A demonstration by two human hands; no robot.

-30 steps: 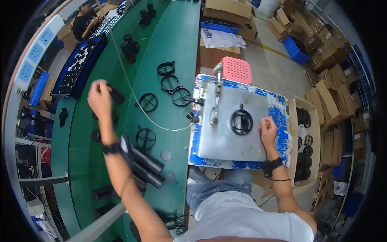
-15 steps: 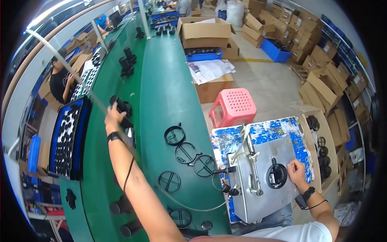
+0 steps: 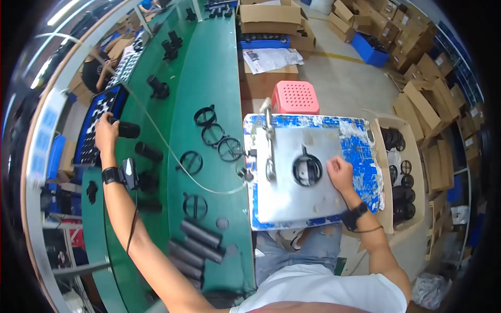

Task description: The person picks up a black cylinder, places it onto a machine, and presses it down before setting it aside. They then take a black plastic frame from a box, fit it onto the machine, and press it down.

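Observation:
My left hand (image 3: 106, 134) is reached out over the far left side of the green bench, its fingers closed on the end of a black cylinder (image 3: 129, 130) that points right. Close by, a second black cylinder (image 3: 148, 151) lies on the bench. My right hand (image 3: 340, 173) rests as a loose fist on a metal plate (image 3: 284, 201), with nothing visible in it. Just left of that fist, a black ring with a short handle (image 3: 307, 170) sits on the plate. A clamp-like metal fixture (image 3: 270, 141) stands along the plate's left side.
Several black rings with cross bars (image 3: 213, 134) lie mid-bench, and black tubes (image 3: 201, 242) nearer me. A blue tray of parts (image 3: 116, 99) stands far left, beside another person (image 3: 93, 72). At right is a carton (image 3: 417, 141) of black parts; beyond the plate, a pink stool (image 3: 296, 96).
The view has shifted. My left hand has left the upright black part, moved left and now holds a black cylinder. My right fist stays beside the ring.

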